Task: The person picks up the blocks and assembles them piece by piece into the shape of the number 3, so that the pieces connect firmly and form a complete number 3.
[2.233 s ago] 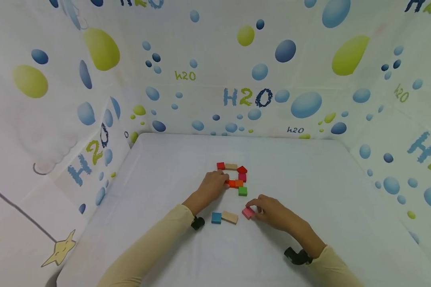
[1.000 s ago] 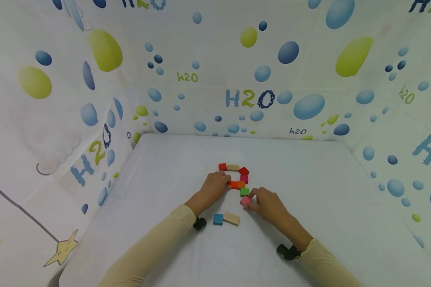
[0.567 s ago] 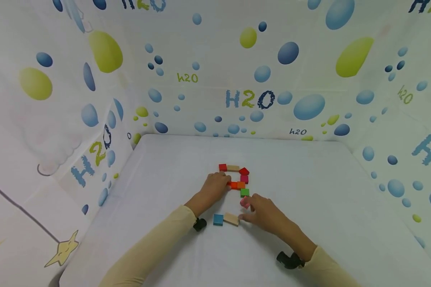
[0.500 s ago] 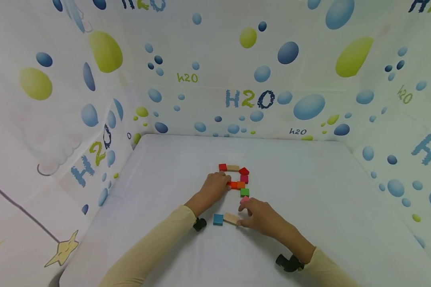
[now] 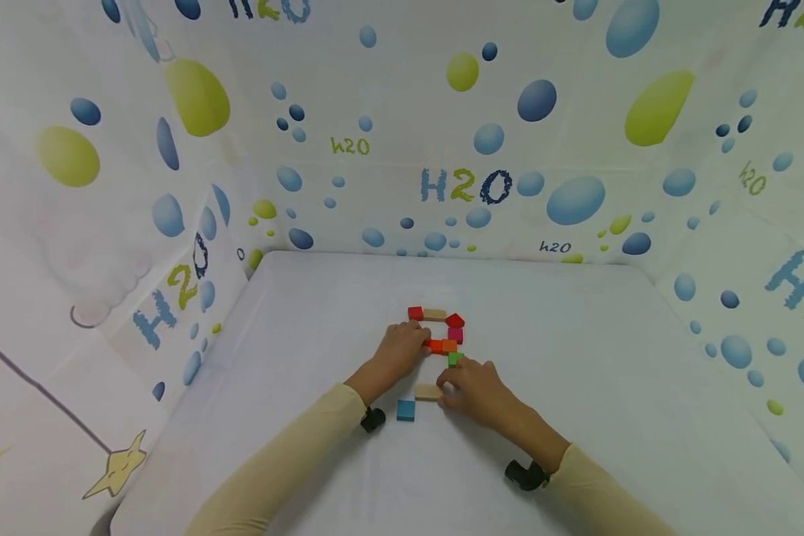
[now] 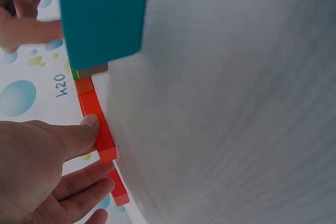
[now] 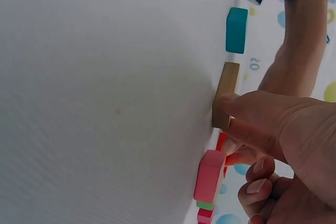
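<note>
In the head view, my right hand (image 5: 479,387) pinches the right end of a plain wooden block (image 5: 426,392) between thumb and index finger. A pink block (image 7: 209,174) lies by that hand in the right wrist view, against a green block (image 5: 455,359); my fingers hide it in the head view. With thumb and index finger my left hand (image 5: 398,350) holds the end of a long orange-red block (image 5: 435,346), which meets a darker orange block (image 5: 450,345). Nearer to me lies a blue block (image 5: 406,410), apart from the wooden one.
Beyond the hands lie a red block (image 5: 415,313), another plain wooden block (image 5: 434,315), a red pointed block (image 5: 455,321) and a crimson block (image 5: 455,335). The white tabletop (image 5: 576,335) ends at a wall covering (image 5: 388,97) printed with bubbles.
My right hand set the pink block below the green one and let go. It then took the wooden block and moved it away from me, off the blue block. My left hand stayed put.
</note>
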The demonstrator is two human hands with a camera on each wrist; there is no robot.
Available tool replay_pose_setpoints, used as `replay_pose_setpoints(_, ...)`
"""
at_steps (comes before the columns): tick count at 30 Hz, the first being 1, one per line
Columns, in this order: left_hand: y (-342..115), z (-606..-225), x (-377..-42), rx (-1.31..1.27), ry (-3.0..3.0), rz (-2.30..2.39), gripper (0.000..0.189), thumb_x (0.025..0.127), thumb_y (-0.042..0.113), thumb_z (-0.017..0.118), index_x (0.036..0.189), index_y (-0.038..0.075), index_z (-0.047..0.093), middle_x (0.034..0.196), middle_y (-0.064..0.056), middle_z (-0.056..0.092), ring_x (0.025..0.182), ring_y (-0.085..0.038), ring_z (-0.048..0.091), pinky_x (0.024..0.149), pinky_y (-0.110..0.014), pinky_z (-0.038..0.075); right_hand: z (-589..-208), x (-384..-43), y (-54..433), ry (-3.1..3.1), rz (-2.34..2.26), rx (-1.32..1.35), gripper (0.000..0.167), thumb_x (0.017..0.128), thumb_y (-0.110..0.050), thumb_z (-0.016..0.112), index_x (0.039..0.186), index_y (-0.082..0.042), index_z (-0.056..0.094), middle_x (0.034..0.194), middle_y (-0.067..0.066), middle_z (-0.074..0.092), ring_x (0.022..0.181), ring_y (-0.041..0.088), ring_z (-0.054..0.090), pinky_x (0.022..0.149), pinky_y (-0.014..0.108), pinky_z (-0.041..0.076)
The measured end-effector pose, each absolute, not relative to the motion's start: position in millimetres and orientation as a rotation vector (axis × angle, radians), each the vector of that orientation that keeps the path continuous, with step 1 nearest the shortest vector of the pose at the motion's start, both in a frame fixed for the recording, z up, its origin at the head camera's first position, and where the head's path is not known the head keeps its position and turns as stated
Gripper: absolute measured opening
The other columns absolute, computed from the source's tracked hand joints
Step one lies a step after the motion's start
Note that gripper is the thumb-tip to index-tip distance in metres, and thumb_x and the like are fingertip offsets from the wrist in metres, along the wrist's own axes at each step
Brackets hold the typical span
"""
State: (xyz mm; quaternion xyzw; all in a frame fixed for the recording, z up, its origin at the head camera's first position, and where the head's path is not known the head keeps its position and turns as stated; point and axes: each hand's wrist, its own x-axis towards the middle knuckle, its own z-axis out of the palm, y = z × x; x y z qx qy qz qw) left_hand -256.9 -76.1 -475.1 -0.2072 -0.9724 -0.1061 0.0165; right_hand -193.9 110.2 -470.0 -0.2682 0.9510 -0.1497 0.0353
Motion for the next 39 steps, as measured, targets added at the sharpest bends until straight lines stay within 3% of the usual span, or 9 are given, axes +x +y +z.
replay_pose_setpoints(11,-76,-473,-256,-0.660,-3.002,-0.330,0.017,0.099,0.026,0.076,0.110,0.012,0.072,0.108,-0.009,0.071,0.101,-0.027,0.066,0.101,-0.047,0.053,-467,-208,109,2.953,-0.459,-0.738,0.035,0.082,-0.032,0.092,0.114,-0.021,0.081,0.093,0.001,0.066,0.094,0.015,0.059,0.074,0.036,0.041)
replay_pose_setpoints(39,-76,-476,-257,-0.635,-3.026,-0.310,0.022,0.100,0.026,0.074,0.118,0.012,0.072,0.113,-0.009,0.071,0.108,-0.027,0.067,0.107,-0.049,0.051,-472,-206,118,2.967,-0.479,-0.752,0.029,0.088,-0.032,0.087,0.114,-0.020,0.080,0.092,-0.001,0.062,0.091,0.014,0.056,0.070,0.035,0.039)
